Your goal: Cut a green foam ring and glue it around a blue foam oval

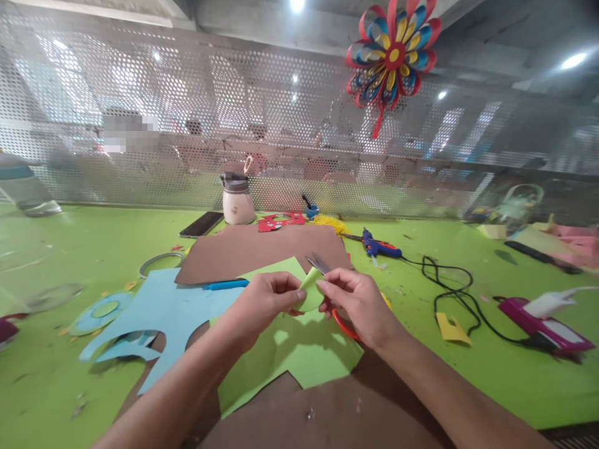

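My left hand (266, 302) pinches the left edge of a small piece of light green paper (311, 292) between thumb and fingers. On its other side, the fingertips of my right hand (362, 305) are closed on the same piece. Scissors with an orange-red handle (345, 325) pass behind my right hand, blades pointing away; whether its fingers also grip them I cannot tell. Under both hands lies a larger sheet of light green paper (281, 349) with cut edges. A cut light blue sheet (187, 312) and a blue pen (227, 284) are left of my hands.
Brown sheets (262, 246) lie on the green table. Behind them stand a phone (201, 224), a lidded cup (238, 202) and red paper (281, 221). A blue glue gun (379, 244) trails its cord to a magenta power strip (545, 324). A paper flower (394, 56) hangs above.
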`<state>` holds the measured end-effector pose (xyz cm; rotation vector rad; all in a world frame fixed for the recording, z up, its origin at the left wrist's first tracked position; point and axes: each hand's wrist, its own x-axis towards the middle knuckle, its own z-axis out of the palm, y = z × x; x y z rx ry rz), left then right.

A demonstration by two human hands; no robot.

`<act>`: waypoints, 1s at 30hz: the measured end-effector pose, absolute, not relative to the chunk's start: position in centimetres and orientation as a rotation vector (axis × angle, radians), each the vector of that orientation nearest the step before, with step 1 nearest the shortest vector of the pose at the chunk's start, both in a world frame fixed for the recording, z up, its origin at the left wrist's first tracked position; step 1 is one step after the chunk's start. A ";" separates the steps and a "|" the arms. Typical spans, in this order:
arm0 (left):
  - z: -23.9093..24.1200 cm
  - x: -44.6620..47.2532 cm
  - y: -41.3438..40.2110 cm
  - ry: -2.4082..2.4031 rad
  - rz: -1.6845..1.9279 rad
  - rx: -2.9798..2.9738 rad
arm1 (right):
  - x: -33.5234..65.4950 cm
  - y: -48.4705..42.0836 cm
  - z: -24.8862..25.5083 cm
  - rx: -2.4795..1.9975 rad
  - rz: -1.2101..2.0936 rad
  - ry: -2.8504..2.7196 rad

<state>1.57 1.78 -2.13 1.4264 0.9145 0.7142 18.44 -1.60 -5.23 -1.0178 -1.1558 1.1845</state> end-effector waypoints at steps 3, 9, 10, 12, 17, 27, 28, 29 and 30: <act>-2.1 1.6 1.7 0.934 0.725 1.406 | 18.4 -1.6 -5.3 -1.021 1.170 -1.164; -1.5 1.6 1.3 0.931 0.800 1.355 | 18.4 -1.8 -5.3 -1.010 1.164 -1.210; -1.5 1.6 1.3 0.938 0.806 1.378 | 18.4 -1.8 -5.3 -1.009 1.164 -1.221; -1.5 1.5 1.3 0.953 0.799 1.432 | 18.4 -1.8 -5.3 -1.009 1.165 -1.240; -2.1 1.2 1.8 0.916 0.746 1.478 | 18.5 -1.8 -5.3 -1.001 1.166 -1.256; -2.4 1.3 1.9 0.869 0.806 1.410 | 18.2 -1.7 -5.5 -0.943 1.227 -1.207; -2.4 1.3 1.9 0.857 0.802 1.395 | 18.3 -1.7 -5.6 -0.941 1.210 -1.210; -2.5 1.3 1.9 0.841 0.795 1.380 | 18.3 -1.7 -5.6 -0.940 1.189 -1.219; -2.5 1.2 1.9 0.822 0.786 1.364 | 18.3 -1.7 -5.6 -0.940 1.165 -1.235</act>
